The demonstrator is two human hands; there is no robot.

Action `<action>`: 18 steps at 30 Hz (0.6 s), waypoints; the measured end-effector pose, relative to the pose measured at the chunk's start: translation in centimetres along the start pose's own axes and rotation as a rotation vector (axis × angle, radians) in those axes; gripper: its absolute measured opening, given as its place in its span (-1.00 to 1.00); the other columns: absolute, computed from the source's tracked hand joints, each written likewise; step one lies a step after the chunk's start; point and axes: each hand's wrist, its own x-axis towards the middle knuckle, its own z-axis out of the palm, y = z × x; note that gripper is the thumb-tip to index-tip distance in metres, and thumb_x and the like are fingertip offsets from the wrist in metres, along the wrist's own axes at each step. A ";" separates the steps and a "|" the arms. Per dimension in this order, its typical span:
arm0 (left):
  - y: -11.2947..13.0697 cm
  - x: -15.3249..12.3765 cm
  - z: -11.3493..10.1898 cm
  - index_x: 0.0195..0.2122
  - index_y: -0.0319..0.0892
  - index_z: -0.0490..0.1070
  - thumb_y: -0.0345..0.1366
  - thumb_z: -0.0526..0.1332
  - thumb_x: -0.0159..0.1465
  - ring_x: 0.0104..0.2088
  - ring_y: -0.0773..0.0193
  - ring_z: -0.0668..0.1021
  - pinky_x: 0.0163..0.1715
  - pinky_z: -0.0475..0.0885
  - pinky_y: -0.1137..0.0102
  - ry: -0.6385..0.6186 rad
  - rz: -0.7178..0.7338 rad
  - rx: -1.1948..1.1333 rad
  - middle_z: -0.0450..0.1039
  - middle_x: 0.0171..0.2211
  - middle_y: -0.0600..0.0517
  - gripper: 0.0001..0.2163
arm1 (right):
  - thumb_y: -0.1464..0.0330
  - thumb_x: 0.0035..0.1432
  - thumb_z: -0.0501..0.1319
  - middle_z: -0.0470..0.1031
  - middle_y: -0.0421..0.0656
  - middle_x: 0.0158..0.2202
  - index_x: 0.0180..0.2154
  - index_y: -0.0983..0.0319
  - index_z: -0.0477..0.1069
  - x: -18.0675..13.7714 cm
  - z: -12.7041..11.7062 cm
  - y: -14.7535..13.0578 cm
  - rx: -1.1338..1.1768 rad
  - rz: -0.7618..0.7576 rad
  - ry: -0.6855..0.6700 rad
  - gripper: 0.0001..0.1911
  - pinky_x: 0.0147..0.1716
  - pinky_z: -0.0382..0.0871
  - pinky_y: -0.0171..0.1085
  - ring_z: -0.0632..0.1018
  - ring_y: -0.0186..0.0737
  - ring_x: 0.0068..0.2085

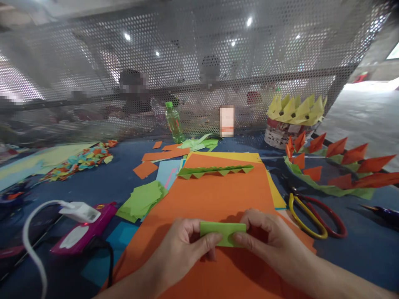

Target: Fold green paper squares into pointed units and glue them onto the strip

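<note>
Left hand (183,245) and right hand (268,236) each pinch an end of a folded green paper (222,233) above the orange sheet (215,195); scissors (314,216) lie right, on the counter (358,249)

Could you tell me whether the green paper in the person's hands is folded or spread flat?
Folded: the green paper is a narrow creased strip, pinched at each end by the left hand and right hand.

Folded paper (222,233) over large sheet (218,195), scissors (313,216) right, bottle (173,122) behind
</note>
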 end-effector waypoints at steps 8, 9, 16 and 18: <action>-0.2 -0.3 0.0 -0.47 -0.20 0.49 0.02 0.29 0.27 -0.54 0.37 0.41 -0.49 0.26 0.46 0.009 0.008 0.009 0.47 -0.57 0.06 -0.62 | 0.18 0.29 0.18 0.42 -0.24 -0.44 -0.44 0.18 0.36 0.0 0.0 -0.1 0.026 0.013 -0.018 -0.70 -0.35 0.22 -0.27 0.42 -0.26 -0.36; -0.2 -0.3 0.0 -0.48 -0.20 0.49 0.03 0.29 0.27 -0.54 0.37 0.41 -0.49 0.26 0.46 0.010 0.006 0.010 0.47 -0.57 0.06 -0.62 | 0.18 0.30 0.18 0.42 -0.23 -0.43 -0.44 0.18 0.37 0.0 0.0 -0.1 0.023 0.010 -0.021 -0.71 -0.34 0.22 -0.27 0.42 -0.26 -0.36; -0.7 0.0 -0.2 -0.48 -0.23 0.51 0.07 0.31 0.25 -0.55 0.37 0.41 -0.51 0.25 0.47 0.016 0.002 0.014 0.48 -0.58 0.03 -0.59 | 0.19 0.29 0.20 0.43 -0.24 -0.43 -0.44 0.19 0.37 0.1 0.0 -0.1 0.021 0.007 -0.022 -0.71 -0.36 0.22 -0.28 0.42 -0.27 -0.37; -0.8 0.0 -0.2 -0.49 -0.23 0.51 0.07 0.30 0.25 -0.56 0.37 0.41 -0.52 0.25 0.47 0.019 0.005 0.017 0.49 -0.58 0.03 -0.58 | 0.19 0.29 0.20 0.43 -0.23 -0.44 -0.45 0.19 0.37 0.1 0.0 0.0 0.017 0.003 -0.019 -0.71 -0.36 0.21 -0.28 0.42 -0.27 -0.37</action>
